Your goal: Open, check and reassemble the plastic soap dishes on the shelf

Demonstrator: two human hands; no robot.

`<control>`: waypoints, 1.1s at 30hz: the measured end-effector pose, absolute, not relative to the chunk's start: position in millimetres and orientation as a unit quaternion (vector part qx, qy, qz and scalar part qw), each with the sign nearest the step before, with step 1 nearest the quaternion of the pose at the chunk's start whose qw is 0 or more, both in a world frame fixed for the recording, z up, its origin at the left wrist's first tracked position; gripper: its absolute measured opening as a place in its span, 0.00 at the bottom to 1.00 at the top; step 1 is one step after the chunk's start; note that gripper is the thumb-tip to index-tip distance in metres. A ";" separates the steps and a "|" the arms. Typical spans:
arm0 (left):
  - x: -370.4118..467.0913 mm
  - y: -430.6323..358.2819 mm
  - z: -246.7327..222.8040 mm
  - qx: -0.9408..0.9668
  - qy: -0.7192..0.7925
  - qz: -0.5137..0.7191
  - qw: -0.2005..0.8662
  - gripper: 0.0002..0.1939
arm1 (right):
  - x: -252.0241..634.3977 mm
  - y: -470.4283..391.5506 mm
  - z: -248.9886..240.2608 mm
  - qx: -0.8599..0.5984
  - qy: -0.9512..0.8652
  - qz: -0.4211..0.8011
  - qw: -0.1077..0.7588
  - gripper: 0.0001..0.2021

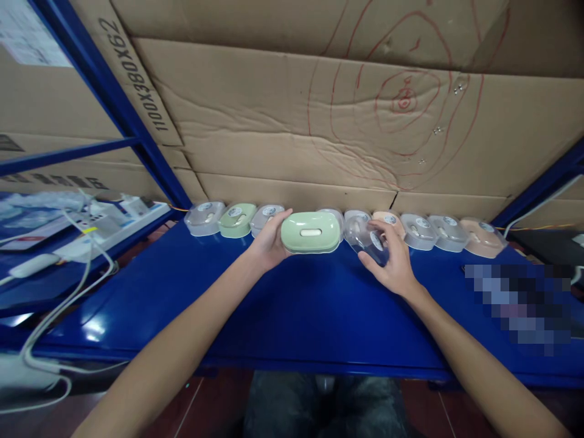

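My left hand [272, 244] grips the left end of a green oval box [312, 232] with a white bar set in the middle of its top. The box is held up above the blue table, without a cover over it. Over to the right, my right hand [393, 258] holds a clear plastic lid [370, 241] with a round label, tilted and apart from the green box. Behind both hands stands a row of similar boxes under clear lids, among them another green box [236, 220] and a grey box [418, 232].
The blue table [292, 310] has a cardboard wall [255, 109] behind it. A peach box [483, 238] ends the row at the right. At the right edge lies a pixelated object [515, 304]. White cables [86, 292] and a power strip [109, 234] are on the left.
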State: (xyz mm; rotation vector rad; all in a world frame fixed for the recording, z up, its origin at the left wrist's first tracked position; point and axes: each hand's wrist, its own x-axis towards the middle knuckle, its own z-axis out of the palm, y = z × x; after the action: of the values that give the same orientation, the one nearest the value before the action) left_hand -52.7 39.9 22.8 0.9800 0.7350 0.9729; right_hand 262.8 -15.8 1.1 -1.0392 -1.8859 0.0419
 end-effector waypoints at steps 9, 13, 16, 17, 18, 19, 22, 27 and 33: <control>-24.1 14.6 22.2 0.441 0.302 0.320 0.782 0.30 | 241.2 -31.8 0.2 -0.344 -0.825 -0.040 0.447 0.44; -16.0 8.2 19.6 0.424 0.298 0.311 0.797 0.30 | 236.4 -34.6 -2.3 -0.324 -0.848 -0.063 0.415 0.46; -14.1 6.0 18.0 0.416 0.283 0.305 0.808 0.30 | 234.6 -35.0 -3.9 -0.326 -0.857 -0.049 0.396 0.44; -13.9 5.6 17.4 0.416 0.279 0.304 0.810 0.29 | 234.1 -34.9 -4.5 -0.330 -0.859 -0.041 0.389 0.44; -13.7 5.1 16.9 0.417 0.277 0.305 0.810 0.29 | 233.8 -34.8 -5.1 -0.334 -0.861 -0.033 0.382 0.43; -13.5 4.6 16.3 0.417 0.277 0.307 0.810 0.28 | 233.5 -34.7 -5.8 -0.335 -0.863 -0.029 0.377 0.43; -12.7 2.3 15.1 0.427 0.283 0.322 0.797 0.28 | 233.3 -34.2 -8.0 -0.333 -0.868 -0.023 0.369 0.43; -10.8 -3.2 15.9 0.479 0.297 0.333 0.756 0.26 | 232.9 -35.2 -7.5 -0.333 -0.870 -0.014 0.364 0.44; -13.0 -0.9 19.1 0.462 0.325 0.351 0.747 0.27 | 232.9 -34.2 -4.8 -0.354 -0.822 0.071 0.440 0.41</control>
State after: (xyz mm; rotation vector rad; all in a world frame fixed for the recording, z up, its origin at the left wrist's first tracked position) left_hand -13.0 -0.9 19.1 1.0107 0.7115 0.7689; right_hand 232.9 -34.2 -4.8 -0.8788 -2.0419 0.1760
